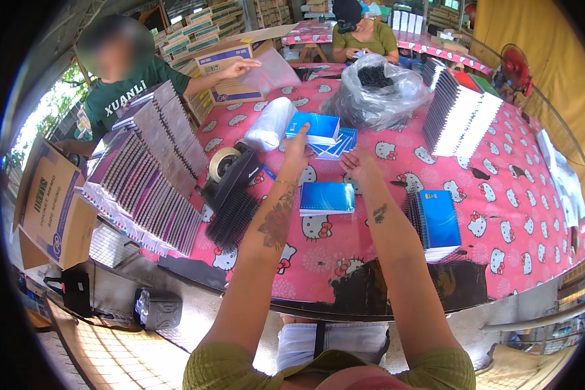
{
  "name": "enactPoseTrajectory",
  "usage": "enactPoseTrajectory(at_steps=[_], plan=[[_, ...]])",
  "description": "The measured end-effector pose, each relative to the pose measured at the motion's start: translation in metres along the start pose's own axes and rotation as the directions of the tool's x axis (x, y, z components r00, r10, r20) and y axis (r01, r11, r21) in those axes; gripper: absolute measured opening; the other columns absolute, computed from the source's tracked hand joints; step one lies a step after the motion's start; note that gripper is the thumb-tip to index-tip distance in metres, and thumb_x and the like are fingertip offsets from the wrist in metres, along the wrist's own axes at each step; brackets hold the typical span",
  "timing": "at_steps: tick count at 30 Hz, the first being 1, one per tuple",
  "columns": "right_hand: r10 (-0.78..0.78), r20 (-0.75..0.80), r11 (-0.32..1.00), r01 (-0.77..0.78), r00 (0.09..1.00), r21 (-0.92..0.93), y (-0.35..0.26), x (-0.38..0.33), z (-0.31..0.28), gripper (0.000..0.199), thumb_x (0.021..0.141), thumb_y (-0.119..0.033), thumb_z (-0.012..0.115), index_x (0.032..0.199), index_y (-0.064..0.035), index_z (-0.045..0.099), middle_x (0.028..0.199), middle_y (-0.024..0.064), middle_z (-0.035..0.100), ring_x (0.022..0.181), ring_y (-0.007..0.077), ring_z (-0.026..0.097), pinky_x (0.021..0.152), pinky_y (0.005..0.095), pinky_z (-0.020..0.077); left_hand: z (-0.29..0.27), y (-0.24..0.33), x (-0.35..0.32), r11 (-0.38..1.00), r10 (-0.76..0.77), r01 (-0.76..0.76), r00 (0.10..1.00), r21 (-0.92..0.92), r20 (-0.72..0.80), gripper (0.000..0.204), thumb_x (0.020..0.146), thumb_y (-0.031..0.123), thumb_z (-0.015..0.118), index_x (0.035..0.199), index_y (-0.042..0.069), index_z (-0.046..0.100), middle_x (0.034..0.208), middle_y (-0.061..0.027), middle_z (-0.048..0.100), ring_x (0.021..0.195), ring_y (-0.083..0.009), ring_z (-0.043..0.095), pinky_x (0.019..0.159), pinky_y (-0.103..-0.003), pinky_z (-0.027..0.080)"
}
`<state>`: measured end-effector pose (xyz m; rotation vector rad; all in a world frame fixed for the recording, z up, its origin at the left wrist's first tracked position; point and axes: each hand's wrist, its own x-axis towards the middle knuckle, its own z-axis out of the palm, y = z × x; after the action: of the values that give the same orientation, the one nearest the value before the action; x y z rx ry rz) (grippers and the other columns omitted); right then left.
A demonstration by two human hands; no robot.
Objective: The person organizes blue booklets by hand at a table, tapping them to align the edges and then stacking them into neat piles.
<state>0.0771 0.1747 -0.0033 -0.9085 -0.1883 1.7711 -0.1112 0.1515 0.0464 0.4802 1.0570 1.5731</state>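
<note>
My left hand (296,146) grips the near left edge of a small stack of blue-covered notebooks (315,125). Beneath and beside that stack, more blue notebooks (337,145) lie fanned out at angles. My right hand (359,164) is at their near right edge with fingers apart, palm partly turned up; whether the fingertips touch them I cannot tell. Between my forearms sits another short pile of blue notebooks (327,197). Right of my right forearm stands a taller pile of blue spiral notebooks (439,221), with black spiral bindings along its left side.
Left of my arm are a black tape dispenser (237,175), black binding coils (233,220), a clear plastic roll (271,125) and tall notebook stacks (143,188). A plastic bag (378,91) and white notebook stacks (458,117) stand farther off. One person reaches toward a carton (231,68); another sits opposite.
</note>
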Motion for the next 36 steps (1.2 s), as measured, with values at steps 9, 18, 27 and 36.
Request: enactPoseTrajectory(at_steps=[9, 18, 27, 36], plan=[[0.049, -0.001, 0.999, -0.049, 0.999, 0.022, 0.005, -0.011, 0.010, 0.044, 0.095, -0.029, 0.061, 0.129, -0.0029, 0.050, 0.115, 0.0143, 0.060, 0.112, 0.0334, 0.056, 0.104, 0.0514, 0.0441, -0.014, 0.007, 0.005, 0.999, -0.019, 0.019, 1.000, 0.041, 0.009, 0.063, 0.076, 0.023, 0.081, 0.126, 0.013, 0.044, 0.113, -0.0147, 0.053, 0.099, -0.0335, 0.059, 0.081, -0.054, 0.052], [0.048, -0.017, 0.998, -0.047, 0.999, 0.039, 0.005, -0.020, 0.008, 0.043, 0.096, -0.027, 0.058, 0.128, 0.0010, 0.049, 0.123, 0.0174, 0.057, 0.115, 0.0351, 0.055, 0.103, 0.0526, 0.0446, -0.006, 0.003, -0.007, 0.999, -0.015, 0.018, 0.993, 0.026, -0.118, 0.055, 0.078, 0.024, 0.079, 0.122, 0.004, 0.052, 0.108, -0.0144, 0.056, 0.093, -0.0284, 0.056, 0.078, -0.048, 0.053], [0.084, 0.031, 0.995, -0.081, 0.996, -0.063, -0.003, -0.023, 0.003, 0.033, 0.092, -0.020, 0.061, 0.115, 0.0033, 0.053, 0.113, 0.0191, 0.061, 0.113, 0.0364, 0.058, 0.103, 0.0520, 0.0457, -0.016, -0.010, 0.018, 0.986, 0.120, -0.119, 0.993, -0.118, -0.001, 0.052, 0.081, 0.022, 0.076, 0.124, 0.005, 0.052, 0.120, -0.0180, 0.058, 0.103, -0.0352, 0.062, 0.082, -0.054, 0.055], [-0.100, 0.047, 0.995, 0.100, 0.994, 0.017, 0.007, -0.006, -0.014, 0.053, 0.087, -0.037, 0.065, 0.125, -0.0026, 0.051, 0.115, 0.0167, 0.060, 0.112, 0.0336, 0.059, 0.101, 0.0479, 0.0457, 0.013, 0.002, -0.019, 0.998, -0.039, 0.040, 0.999, -0.056, 0.007, 0.061, 0.076, 0.023, 0.078, 0.128, 0.010, 0.047, 0.121, -0.0158, 0.056, 0.109, -0.0344, 0.059, 0.089, -0.064, 0.048]])
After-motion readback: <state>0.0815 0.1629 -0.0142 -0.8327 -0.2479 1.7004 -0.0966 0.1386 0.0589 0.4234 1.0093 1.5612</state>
